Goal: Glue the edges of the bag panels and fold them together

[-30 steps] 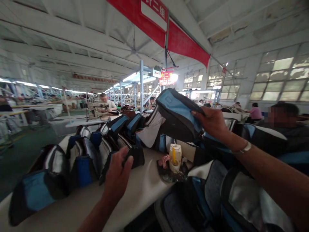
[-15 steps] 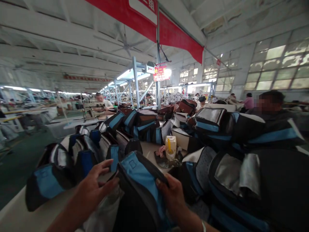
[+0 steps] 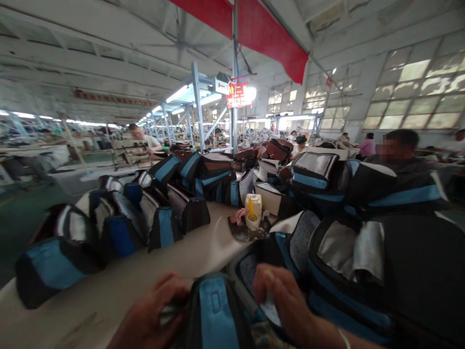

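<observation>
A black bag with a blue front panel [image 3: 214, 315] sits low at the near edge of the white table [image 3: 119, 286], between both my hands. My left hand [image 3: 152, 315] grips its left side, fingers curled round the edge. On the bag's right side my right hand [image 3: 283, 300] is closed on silver lining material. Both hands are smeared by motion.
Rows of black, blue and silver bags [image 3: 119, 218] stand along the table's left and far side; a tall pile [image 3: 363, 252] fills the right. A yellow-white container [image 3: 253, 210] sits on a dark tray mid-table. Other people work at benches behind, one close at right [image 3: 399, 145].
The bag went from held high in my right hand, down to the table edge in front of me. My left hand dropped a small black piece and took the bag's left side.
</observation>
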Demonstrator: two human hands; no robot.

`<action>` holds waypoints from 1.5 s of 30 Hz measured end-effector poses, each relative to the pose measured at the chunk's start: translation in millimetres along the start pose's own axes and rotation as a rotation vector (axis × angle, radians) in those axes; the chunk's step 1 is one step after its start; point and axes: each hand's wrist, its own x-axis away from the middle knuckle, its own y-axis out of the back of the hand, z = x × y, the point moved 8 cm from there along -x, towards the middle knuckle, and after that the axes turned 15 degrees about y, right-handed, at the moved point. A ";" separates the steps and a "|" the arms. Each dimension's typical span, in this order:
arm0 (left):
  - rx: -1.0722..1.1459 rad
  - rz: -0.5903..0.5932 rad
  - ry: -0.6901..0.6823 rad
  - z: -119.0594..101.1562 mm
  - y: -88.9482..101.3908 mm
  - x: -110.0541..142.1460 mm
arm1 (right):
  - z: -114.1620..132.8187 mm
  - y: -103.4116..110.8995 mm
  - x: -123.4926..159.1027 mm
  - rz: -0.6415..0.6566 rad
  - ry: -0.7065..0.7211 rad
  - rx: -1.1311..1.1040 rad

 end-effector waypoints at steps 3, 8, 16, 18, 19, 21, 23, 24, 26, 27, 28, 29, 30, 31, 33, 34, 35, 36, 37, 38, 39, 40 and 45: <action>-0.008 0.043 0.036 -27.1 2.6 5.1 | 17.7 -6.5 -48.2 -0.011 0.062 -0.147; 0.010 0.222 0.119 -55.0 11.6 10.4 | 48.5 -74.4 -85.5 0.589 0.026 -0.308; 0.277 0.432 0.283 -64.1 23.1 16.1 | 37.7 -80.9 -66.1 0.970 -0.184 -0.271; 0.361 0.461 0.320 -67.8 19.7 12.9 | 40.0 -77.4 -64.4 0.951 -0.207 -0.316; 0.369 0.455 0.328 -69.5 18.2 10.4 | 42.0 -75.4 -65.3 0.925 -0.207 -0.335; 0.362 0.433 0.334 -72.5 15.3 4.9 | 47.4 -71.7 -69.5 0.859 -0.183 -0.364; 0.374 0.451 0.329 -76.3 11.1 0.8 | 51.7 -69.7 -73.2 0.811 -0.169 -0.377; 0.388 0.467 0.324 -78.3 9.4 -0.7 | 52.7 -69.7 -74.2 0.801 -0.171 -0.371; 0.396 0.483 0.319 -81.1 7.7 -3.2 | 52.6 -70.2 -76.0 0.776 -0.186 -0.345; 0.391 0.480 0.322 -81.5 7.4 -4.3 | 51.6 -70.8 -76.3 0.760 -0.205 -0.343; 0.382 0.472 0.329 -81.1 7.3 -5.1 | 50.0 -71.6 -76.0 0.743 -0.231 -0.348; 0.371 0.462 0.337 -80.1 7.2 -5.8 | 47.9 -72.3 -75.6 0.718 -0.260 -0.359; 0.356 0.448 0.346 -78.7 7.1 -6.4 | 45.2 -72.6 -74.9 0.686 -0.290 -0.375; 0.336 0.439 0.354 -77.0 6.6 -6.7 | 42.3 -72.9 -74.0 0.655 -0.318 -0.388; 0.288 0.424 0.372 -72.6 5.8 -7.1 | 36.5 -73.1 -71.7 0.596 -0.356 -0.400; 0.261 0.419 0.376 -70.5 5.8 -7.4 | 34.0 -72.9 -70.9 0.569 -0.365 -0.400; 0.239 0.416 0.372 -69.0 6.0 -7.9 | 32.1 -72.6 -70.3 0.545 -0.368 -0.394; 0.224 0.416 0.360 -68.1 6.5 -8.7 | 30.8 -72.2 -70.2 0.524 -0.363 -0.383; 0.214 0.416 0.342 -67.8 7.2 -9.7 | 30.3 -71.6 -70.7 0.505 -0.349 -0.367; 0.203 0.414 0.322 -67.6 8.1 -10.8 | 30.4 -70.8 -71.6 0.488 -0.328 -0.345; 0.187 0.408 0.300 -67.5 8.8 -12.0 | 30.8 -70.0 -72.8 0.478 -0.302 -0.312; 0.168 0.399 0.282 -67.2 9.2 -13.1 | 31.1 -69.1 -73.9 0.470 -0.274 -0.274; 0.010 0.278 0.155 -70.4 8.5 -12.9 | 32.4 -64.8 -75.1 0.425 -0.124 -0.139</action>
